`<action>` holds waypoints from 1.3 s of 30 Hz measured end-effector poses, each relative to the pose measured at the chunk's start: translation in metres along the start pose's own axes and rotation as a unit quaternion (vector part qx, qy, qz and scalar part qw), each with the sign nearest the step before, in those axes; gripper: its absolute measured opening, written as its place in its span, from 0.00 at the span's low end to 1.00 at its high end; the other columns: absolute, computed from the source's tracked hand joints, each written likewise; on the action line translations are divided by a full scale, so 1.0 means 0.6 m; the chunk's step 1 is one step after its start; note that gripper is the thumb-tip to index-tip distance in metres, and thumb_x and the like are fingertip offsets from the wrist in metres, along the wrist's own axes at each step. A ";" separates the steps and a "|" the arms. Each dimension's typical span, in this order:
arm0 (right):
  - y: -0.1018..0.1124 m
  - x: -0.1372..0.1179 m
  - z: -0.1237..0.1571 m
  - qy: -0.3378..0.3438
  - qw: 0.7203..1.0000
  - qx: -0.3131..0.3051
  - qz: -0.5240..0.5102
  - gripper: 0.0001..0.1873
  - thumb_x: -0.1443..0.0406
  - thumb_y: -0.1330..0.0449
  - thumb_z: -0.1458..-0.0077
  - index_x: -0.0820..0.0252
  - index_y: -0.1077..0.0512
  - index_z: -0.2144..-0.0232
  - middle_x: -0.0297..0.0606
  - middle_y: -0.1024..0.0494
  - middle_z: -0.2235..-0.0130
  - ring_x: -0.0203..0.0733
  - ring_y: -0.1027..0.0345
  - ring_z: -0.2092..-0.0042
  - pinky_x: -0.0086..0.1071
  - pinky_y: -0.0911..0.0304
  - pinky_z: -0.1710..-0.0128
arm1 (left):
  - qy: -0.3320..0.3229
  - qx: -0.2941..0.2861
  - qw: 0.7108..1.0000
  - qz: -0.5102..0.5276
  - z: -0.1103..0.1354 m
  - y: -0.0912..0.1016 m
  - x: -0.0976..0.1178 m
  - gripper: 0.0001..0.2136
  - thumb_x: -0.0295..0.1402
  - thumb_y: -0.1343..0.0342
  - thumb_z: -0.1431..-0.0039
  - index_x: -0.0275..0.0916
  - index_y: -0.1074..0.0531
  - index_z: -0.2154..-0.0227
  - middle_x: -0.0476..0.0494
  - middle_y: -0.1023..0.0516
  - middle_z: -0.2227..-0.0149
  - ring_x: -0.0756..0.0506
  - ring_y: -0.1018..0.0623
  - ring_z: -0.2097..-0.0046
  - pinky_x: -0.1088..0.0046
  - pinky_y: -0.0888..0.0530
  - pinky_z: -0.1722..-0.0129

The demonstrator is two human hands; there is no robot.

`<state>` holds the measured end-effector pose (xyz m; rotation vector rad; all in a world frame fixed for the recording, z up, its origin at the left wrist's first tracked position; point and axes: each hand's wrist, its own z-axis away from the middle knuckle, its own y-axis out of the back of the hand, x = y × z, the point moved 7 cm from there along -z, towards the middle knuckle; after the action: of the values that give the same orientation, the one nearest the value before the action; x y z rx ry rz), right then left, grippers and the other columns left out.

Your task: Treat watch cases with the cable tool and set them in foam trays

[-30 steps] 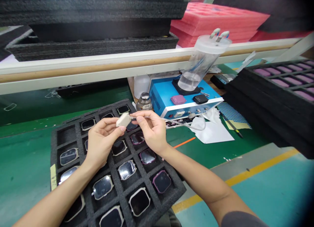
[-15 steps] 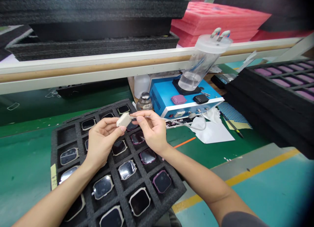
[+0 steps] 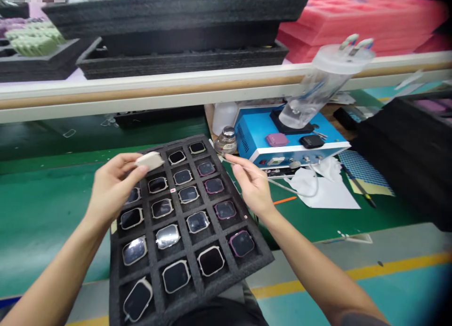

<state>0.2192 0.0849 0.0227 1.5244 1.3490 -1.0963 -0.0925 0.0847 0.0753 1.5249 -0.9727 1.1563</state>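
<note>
My left hand [image 3: 115,187] is closed on a cream watch case [image 3: 152,161], pinched between thumb and fingers over the far left of a black foam tray [image 3: 208,281]. In my right hand [image 3: 254,189] is a thin, clear dispensing tube [image 3: 282,188], its tip pointing left near a small glass bottle with a metal cap [image 3: 226,140]. The case and the tube are well apart. Beneath my hands, the tray's compartments hold several watches, screens up, with cream frames [image 3: 176,275] or purple frames [image 3: 242,243].
A blue control box [image 3: 257,123] stands behind my right hand, carrying a clear cylinder [image 3: 310,91], a purple case [image 3: 277,139] and a black one [image 3: 311,141]. White paper [image 3: 332,198] lies in front. A shelf rail [image 3: 158,91] crosses above; stacked black foam [image 3: 391,152] is at right.
My hands have separated: the left has carried the cream case to the left, away from the tube tip. The right hand has shifted right with the tube. The whole view has turned slightly left.
</note>
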 end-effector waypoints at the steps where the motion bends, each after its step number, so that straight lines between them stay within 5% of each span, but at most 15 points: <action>1: 0.008 0.011 0.013 -0.018 1.000 -0.010 0.008 0.19 0.49 0.39 0.37 0.52 0.19 0.53 0.41 0.18 0.45 0.49 0.26 0.40 0.46 0.33 0.36 | -0.004 0.050 0.999 -0.002 0.012 0.037 -0.012 0.19 0.39 0.26 0.55 0.38 0.20 0.59 0.42 0.15 0.60 0.43 0.18 0.59 0.72 0.22 0.61; 4: 0.016 0.042 0.044 -0.078 0.996 -0.046 0.002 0.23 0.45 0.38 0.40 0.52 0.18 0.54 0.43 0.22 0.40 0.53 0.31 0.35 0.50 0.38 0.33 | 0.022 0.170 0.981 0.090 0.058 0.104 -0.068 0.19 0.36 0.25 0.60 0.38 0.21 0.64 0.45 0.15 0.62 0.46 0.19 0.61 0.76 0.24 0.61; 7: 0.009 0.048 0.055 -0.102 0.993 -0.060 -0.019 0.25 0.44 0.38 0.41 0.52 0.19 0.52 0.43 0.25 0.38 0.53 0.35 0.32 0.51 0.44 0.30 | 0.028 0.222 0.959 0.172 0.086 0.115 -0.098 0.21 0.35 0.24 0.63 0.39 0.22 0.63 0.49 0.16 0.64 0.49 0.21 0.64 0.77 0.25 0.62; 13: -0.041 0.018 0.062 -0.099 0.990 -0.076 -0.061 0.24 0.44 0.38 0.41 0.51 0.19 0.52 0.42 0.25 0.37 0.52 0.39 0.30 0.53 0.52 0.27 | 0.014 0.234 0.949 0.209 0.091 0.158 -0.068 0.17 0.33 0.24 0.58 0.43 0.21 0.64 0.56 0.16 0.62 0.50 0.22 0.60 0.75 0.25 0.54; 18: -0.089 0.027 0.077 -0.132 0.980 -0.077 -0.128 0.25 0.44 0.36 0.43 0.53 0.19 0.52 0.43 0.24 0.38 0.50 0.36 0.32 0.50 0.45 0.29 | 0.041 0.230 0.956 0.175 0.108 0.199 -0.073 0.12 0.33 0.24 0.56 0.49 0.20 0.69 0.63 0.15 0.64 0.49 0.22 0.55 0.75 0.26 0.51; 22: -0.066 0.044 0.080 -0.185 0.957 -0.007 -0.225 0.28 0.46 0.35 0.43 0.54 0.25 0.47 0.45 0.19 0.43 0.47 0.24 0.42 0.46 0.32 0.38 | 0.026 0.266 0.952 0.152 0.107 0.205 -0.047 0.14 0.30 0.24 0.57 0.53 0.19 0.69 0.68 0.16 0.64 0.51 0.22 0.55 0.76 0.26 0.57; 25: -0.030 0.042 0.083 -0.217 0.942 0.055 -0.249 0.28 0.49 0.33 0.45 0.55 0.27 0.47 0.43 0.16 0.50 0.41 0.20 0.54 0.34 0.25 0.56 | -0.050 0.240 0.960 0.133 0.090 0.162 0.018 0.15 0.29 0.26 0.54 0.50 0.18 0.63 0.62 0.15 0.62 0.51 0.21 0.56 0.78 0.26 0.58; 27: -0.031 0.027 0.080 -0.232 0.942 0.022 -0.241 0.26 0.49 0.32 0.45 0.58 0.24 0.51 0.41 0.15 0.57 0.36 0.22 0.64 0.26 0.29 0.70 | -0.054 0.132 0.979 0.148 0.071 0.090 0.051 0.13 0.30 0.27 0.51 0.44 0.18 0.61 0.55 0.15 0.59 0.50 0.20 0.57 0.76 0.24 0.57; 30: -0.057 -0.009 0.062 -0.196 0.958 -0.058 -0.203 0.26 0.46 0.36 0.44 0.60 0.21 0.55 0.40 0.17 0.63 0.33 0.28 0.71 0.24 0.38 0.79 | 0.036 -0.078 0.980 0.181 0.059 -0.051 0.057 0.14 0.33 0.26 0.52 0.37 0.21 0.63 0.45 0.16 0.61 0.47 0.17 0.61 0.71 0.21 0.58; 33: -0.071 -0.046 0.031 -0.101 0.986 -0.068 -0.113 0.22 0.48 0.36 0.44 0.59 0.19 0.58 0.37 0.18 0.68 0.35 0.30 0.73 0.26 0.39 0.80 | 0.104 -0.198 0.950 0.218 0.067 -0.153 0.043 0.17 0.34 0.27 0.52 0.36 0.23 0.60 0.43 0.16 0.60 0.46 0.17 0.59 0.70 0.20 0.55; 35: -0.072 -0.063 0.014 -0.044 0.995 -0.069 -0.049 0.17 0.52 0.36 0.43 0.58 0.17 0.62 0.36 0.19 0.72 0.36 0.30 0.74 0.28 0.37 0.78 | 0.111 -0.225 0.942 0.224 0.069 -0.184 0.036 0.18 0.34 0.28 0.50 0.37 0.23 0.57 0.43 0.17 0.58 0.47 0.17 0.58 0.70 0.19 0.54; 39: -0.062 -0.074 0.001 0.013 0.997 -0.073 0.008 0.12 0.60 0.39 0.42 0.58 0.16 0.66 0.37 0.16 0.70 0.37 0.28 0.73 0.32 0.32 0.71 | 0.085 -0.226 0.950 0.199 0.064 -0.193 0.033 0.16 0.34 0.28 0.49 0.38 0.23 0.58 0.44 0.18 0.59 0.47 0.18 0.58 0.71 0.19 0.57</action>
<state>0.1796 0.0753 0.0641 1.4443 1.3999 -0.9488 0.0301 0.0729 0.0656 0.8715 -1.3557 1.2082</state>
